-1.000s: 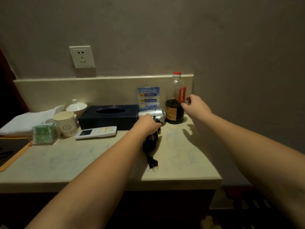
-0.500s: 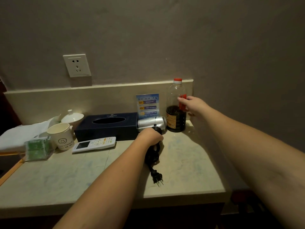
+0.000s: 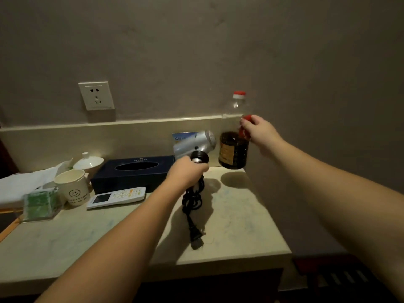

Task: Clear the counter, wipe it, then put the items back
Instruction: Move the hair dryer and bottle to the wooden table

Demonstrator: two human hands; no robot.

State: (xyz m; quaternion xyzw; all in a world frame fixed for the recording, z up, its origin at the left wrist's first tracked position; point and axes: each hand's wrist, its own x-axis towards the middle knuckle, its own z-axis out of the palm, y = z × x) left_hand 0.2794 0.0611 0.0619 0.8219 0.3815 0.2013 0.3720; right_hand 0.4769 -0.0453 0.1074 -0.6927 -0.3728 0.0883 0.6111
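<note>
A: What is fixed to the grey plaster wall [image 3: 218, 51]?

B: A white wall socket [image 3: 96, 96], with a two-pin and a three-pin outlet, tilted slightly.

A: And below the socket?

B: Its shadow, then a pale stone upstand [image 3: 65, 138] running along the foot of the wall.

A: Far right of the socket?

B: A second grey wall [image 3: 328, 149] meets the first at a corner.

A: Lower down on that side?

B: Well below and right of the socket, a dark slatted thing [image 3: 341, 278]; too dim to identify.

A: Left of the socket?

B: Far below and left, an orange wooden strip [image 3: 8, 228].
</note>
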